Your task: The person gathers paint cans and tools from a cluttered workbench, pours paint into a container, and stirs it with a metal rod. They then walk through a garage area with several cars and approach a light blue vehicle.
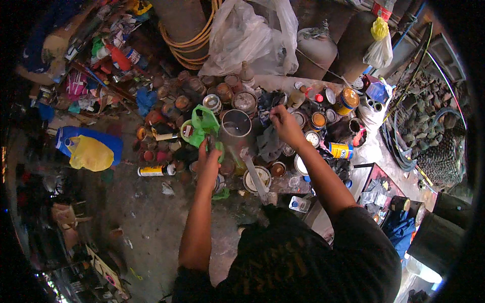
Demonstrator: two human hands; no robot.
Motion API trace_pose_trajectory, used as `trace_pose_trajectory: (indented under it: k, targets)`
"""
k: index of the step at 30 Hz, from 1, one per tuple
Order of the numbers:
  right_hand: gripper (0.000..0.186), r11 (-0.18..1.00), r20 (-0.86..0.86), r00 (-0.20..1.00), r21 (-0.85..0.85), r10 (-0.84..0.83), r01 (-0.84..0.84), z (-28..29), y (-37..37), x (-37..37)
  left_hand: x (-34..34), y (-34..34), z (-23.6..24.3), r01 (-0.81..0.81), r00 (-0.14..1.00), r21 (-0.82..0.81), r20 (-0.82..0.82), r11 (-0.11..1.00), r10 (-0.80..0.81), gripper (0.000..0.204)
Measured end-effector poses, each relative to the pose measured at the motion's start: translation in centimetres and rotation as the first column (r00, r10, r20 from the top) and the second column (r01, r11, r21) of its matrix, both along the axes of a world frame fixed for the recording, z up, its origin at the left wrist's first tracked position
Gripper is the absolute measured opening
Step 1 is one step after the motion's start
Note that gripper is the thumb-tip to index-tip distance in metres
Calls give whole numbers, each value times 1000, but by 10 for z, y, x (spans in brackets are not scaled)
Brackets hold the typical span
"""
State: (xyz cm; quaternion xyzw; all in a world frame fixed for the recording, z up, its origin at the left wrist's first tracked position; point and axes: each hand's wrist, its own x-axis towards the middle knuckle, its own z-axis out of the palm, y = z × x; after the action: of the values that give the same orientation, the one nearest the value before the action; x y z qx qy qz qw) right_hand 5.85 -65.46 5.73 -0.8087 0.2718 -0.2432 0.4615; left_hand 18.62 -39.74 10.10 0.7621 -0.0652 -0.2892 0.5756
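Observation:
My left hand [208, 164] is closed beside a green plastic bag [204, 120]. Something small and dark stands up from its fingers, too unclear to name. My right hand [287, 126] is raised over the cans with fingertips pinched together, close to crumpled dark plastic [270, 103]; what they hold, if anything, cannot be made out. Between my hands is a clear round container [236, 123]. A pale flat strip [255, 174] slants across an open-topped can [257, 180] nearer my body.
Paint cans [348, 98] and jars crowd the low table. A spray can [156, 170] lies on its side at left. A yellow bag [91, 151] rests on a blue one. Large clear plastic sheeting [247, 38] and coiled hose [184, 50] are at the back.

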Motion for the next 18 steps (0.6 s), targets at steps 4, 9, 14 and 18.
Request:
trace_pose_trajectory:
  k: [4, 9, 14, 18]
  targets:
    - [26, 978, 96, 986, -173, 139, -121, 3, -11, -5, 7, -26, -9, 74, 996, 29, -56, 997, -72, 78]
    - [31, 980, 43, 989, 136, 142, -146, 40, -14, -3, 16, -30, -57, 82, 989, 80, 119, 993, -92, 81]
    - [37, 977, -89, 981, -110, 175, -184, 35, -22, 15, -4, -50, -33, 108, 973, 137, 191, 985, -133, 83]
    - [41, 947, -132, 976, -249, 175, -204, 19, -19, 26, -6, -51, -34, 102, 960, 165, 242, 981, -140, 83]
